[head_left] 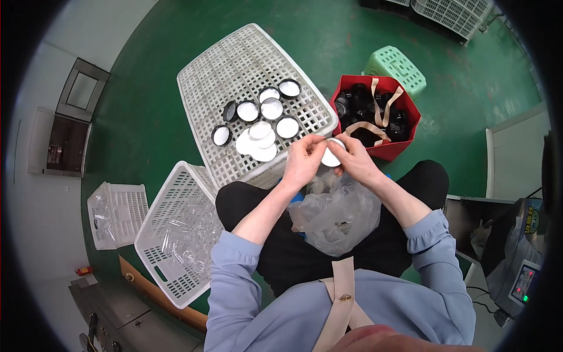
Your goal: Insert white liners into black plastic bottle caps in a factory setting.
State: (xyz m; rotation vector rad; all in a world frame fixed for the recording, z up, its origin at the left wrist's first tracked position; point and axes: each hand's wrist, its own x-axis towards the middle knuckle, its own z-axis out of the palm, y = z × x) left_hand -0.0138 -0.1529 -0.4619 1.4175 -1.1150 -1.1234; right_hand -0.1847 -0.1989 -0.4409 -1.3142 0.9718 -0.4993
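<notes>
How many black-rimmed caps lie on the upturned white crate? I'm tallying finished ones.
7 on the white crate: two at the far end, three in the middle, one at right, one at left. The loose white discs may hide more.

Hidden parts
Both hands' fingers cover most of the white disc (330,156); the clear bag's (337,220) contents are too blurred to tell.

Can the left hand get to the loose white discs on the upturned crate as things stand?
Probably yes. The left hand is just beside the white discs on the crate, nothing between, but both hands grip a small cap.
</notes>
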